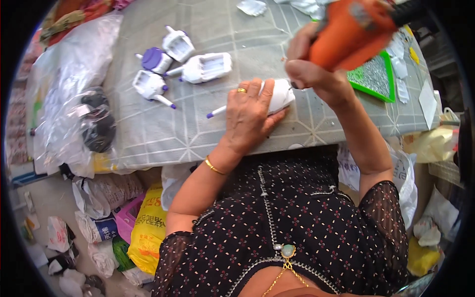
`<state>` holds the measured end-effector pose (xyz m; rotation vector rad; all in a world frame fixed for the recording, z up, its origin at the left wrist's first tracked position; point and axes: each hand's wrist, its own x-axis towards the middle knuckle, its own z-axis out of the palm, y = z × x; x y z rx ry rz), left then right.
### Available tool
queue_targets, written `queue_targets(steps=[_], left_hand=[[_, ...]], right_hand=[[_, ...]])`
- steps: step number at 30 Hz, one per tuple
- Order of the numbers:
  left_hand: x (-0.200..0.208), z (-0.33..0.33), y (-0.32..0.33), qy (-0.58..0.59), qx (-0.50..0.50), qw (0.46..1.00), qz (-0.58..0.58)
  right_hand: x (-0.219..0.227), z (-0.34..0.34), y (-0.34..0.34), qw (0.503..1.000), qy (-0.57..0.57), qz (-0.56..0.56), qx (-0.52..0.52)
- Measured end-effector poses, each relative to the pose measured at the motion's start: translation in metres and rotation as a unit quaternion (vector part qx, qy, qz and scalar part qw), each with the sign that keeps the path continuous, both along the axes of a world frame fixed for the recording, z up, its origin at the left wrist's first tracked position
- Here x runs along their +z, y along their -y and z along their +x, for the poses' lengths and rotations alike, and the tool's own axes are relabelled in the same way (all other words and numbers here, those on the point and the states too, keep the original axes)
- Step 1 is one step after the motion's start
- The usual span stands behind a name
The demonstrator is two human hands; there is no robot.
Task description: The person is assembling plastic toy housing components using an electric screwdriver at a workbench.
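On the table my left hand point(251, 116) is closed over a white plastic part point(281, 96), pressing it to the cloth. A thin white rod with a purple tip point(215, 112) sticks out on its left. My right hand point(316, 69) grips an orange power screwdriver point(346, 39), its front end close to the right end of the white part. Whether the bit touches it I cannot tell. Beyond my left hand lie several similar white parts: a long hollow one point(207, 67), a smaller open shell point(179, 46), one with a purple cap point(154, 60) and one with a purple-tipped rod point(150, 85).
A green-rimmed tray point(390, 79) of small metal screws is at the right. Clear plastic sheeting point(69, 84) with a dark wrapped bundle point(97, 120) covers the table's left side. Below the table's front edge stand a yellow bag point(148, 230) and a pink basket point(127, 218).
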<state>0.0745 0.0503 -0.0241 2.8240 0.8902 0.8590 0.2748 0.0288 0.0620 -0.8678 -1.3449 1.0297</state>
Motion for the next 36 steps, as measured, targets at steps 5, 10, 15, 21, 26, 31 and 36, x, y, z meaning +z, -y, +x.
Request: queue_targets(steps=[5, 10, 15, 21, 26, 31, 36], left_hand=[[0.052, -0.074, 0.022, -0.007, 0.051, 0.998, -0.022], [0.042, -0.205, 0.093, 0.021, 0.189, 0.981, 0.038], [-0.057, -0.273, 0.154, 0.01, 0.285, 0.958, -0.023], [-0.055, -0.247, 0.136, 0.055, 0.262, 0.96, -0.077], [0.041, -0.16, 0.098, 0.348, 0.145, 0.862, -0.34], [0.027, -0.085, 0.028, 0.618, -0.017, 0.521, -0.589], [0.007, -0.06, -0.009, 0.675, -0.009, 0.421, -0.606]], right_hand=[[0.025, 0.025, -0.019, 0.971, -0.154, 0.157, -0.092], [-0.029, 0.012, -0.027, 0.965, 0.077, -0.153, -0.197], [-0.051, -0.04, -0.028, 0.94, 0.241, -0.204, -0.127], [-0.076, -0.076, -0.078, 0.825, 0.548, 0.022, -0.136], [-0.089, -0.101, -0.085, 0.88, 0.462, 0.013, -0.104], [-0.064, -0.11, -0.016, 0.95, 0.306, -0.023, -0.061], [-0.038, -0.061, -0.02, 0.931, 0.364, -0.037, 0.0]])
